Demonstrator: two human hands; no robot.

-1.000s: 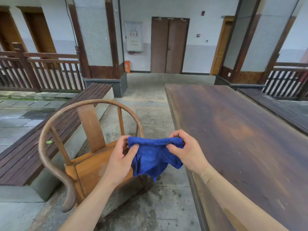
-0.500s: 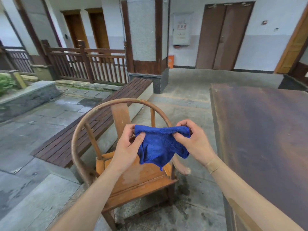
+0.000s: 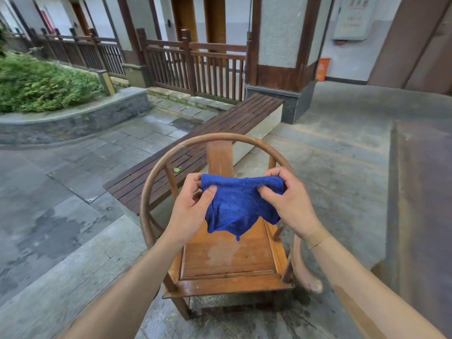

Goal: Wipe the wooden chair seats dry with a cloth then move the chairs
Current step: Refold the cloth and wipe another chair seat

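A wooden chair (image 3: 227, 263) with a round curved back rail stands directly below me, its seat facing me and showing pale wet patches. Both hands hold a blue cloth (image 3: 241, 206) stretched in the air above the seat, not touching it. My left hand (image 3: 193, 206) pinches the cloth's left top corner. My right hand (image 3: 288, 201) pinches its right top corner. The lower part of the cloth hangs loose and hides the back of the seat.
A dark slatted wooden bench (image 3: 208, 140) runs behind the chair toward a pillar (image 3: 276, 57). The edge of a dark wooden table (image 3: 423, 192) lies at the right. Wet stone paving, a raised planter (image 3: 49, 94) and wooden railings (image 3: 195, 67) fill the left.
My view has swung left, so the chair now sits centred under my hands and the table has slid to the right edge. Both hands keep the same grip on the cloth.
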